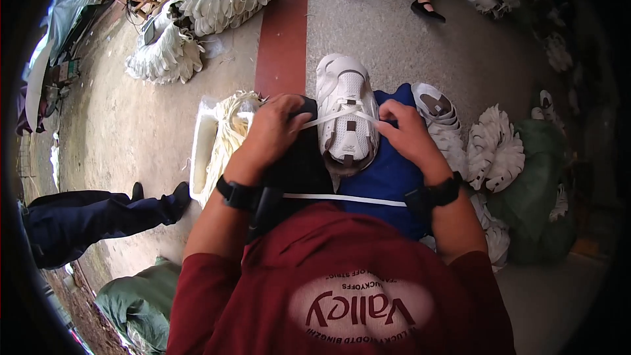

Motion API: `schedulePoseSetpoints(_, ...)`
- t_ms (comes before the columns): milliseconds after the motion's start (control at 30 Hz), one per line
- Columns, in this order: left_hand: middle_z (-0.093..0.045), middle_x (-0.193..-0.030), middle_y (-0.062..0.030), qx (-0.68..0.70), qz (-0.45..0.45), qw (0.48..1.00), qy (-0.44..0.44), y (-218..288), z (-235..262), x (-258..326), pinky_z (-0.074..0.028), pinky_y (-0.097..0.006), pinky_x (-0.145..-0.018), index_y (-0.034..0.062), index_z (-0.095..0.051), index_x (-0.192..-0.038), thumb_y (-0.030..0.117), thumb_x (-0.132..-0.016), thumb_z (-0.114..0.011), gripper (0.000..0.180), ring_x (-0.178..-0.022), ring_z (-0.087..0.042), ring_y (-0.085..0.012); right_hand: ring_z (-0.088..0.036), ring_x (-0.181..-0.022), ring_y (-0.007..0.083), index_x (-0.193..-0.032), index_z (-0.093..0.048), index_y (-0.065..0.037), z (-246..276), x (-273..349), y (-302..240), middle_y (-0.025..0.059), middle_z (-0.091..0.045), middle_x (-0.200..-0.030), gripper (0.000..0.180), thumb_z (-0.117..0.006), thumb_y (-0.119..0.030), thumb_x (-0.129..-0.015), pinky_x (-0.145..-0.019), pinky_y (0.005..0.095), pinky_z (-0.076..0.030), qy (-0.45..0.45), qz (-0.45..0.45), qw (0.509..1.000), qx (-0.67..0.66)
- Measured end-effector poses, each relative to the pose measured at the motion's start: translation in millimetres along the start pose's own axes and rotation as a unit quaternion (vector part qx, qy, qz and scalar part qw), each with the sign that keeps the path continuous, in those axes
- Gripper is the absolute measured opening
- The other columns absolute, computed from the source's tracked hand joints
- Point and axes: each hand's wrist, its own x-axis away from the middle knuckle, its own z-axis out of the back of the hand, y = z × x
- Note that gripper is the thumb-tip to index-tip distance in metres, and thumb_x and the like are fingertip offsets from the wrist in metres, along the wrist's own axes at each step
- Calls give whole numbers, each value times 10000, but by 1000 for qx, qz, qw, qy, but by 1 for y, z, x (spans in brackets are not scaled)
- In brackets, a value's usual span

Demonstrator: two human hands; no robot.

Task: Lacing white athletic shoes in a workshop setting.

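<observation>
A white sneaker upper with grey-brown trim rests on my lap, over black and blue cloth. A flat white shoelace crosses above its lacing area. My left hand pinches one end of the lace beside the upper. On the other side, the fingers of my right hand close on the other end. The two ends cross over the middle of the upper. Below it, a white band runs across my lap.
Left of my lap stands a white foam box of cream laces. Stacked uppers lie at right near a green sack; more uppers lie far left. Another person's trousered legs extend from the left, and a shoed foot shows at the top.
</observation>
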Motion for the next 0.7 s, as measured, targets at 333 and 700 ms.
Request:
schedulePoseSetpoints(333,-629,-741,-159,12,106,973,-204,31,-24,-72,-484,-391,-668,46,-628,-731,219,-707,-685,183,-739,-617,-325,-590,-756,371,-711,-526,-19,-5,-42,-26,200,-586,-718,140,-581,-147,-728,-649,436,-459,-115,-87,975,167)
schedulePoseSetpoints(700,-522,-719,-37,-167,-264,949,-53,17,-16,-44,-476,-336,-584,97,-581,-720,127,-667,-608,67,-701,-559,-237,-547,-461,196,-847,-566,-101,-4,-5,-4,41,-481,-512,118,-535,-96,-733,-412,310,-434,34,338,850,404)
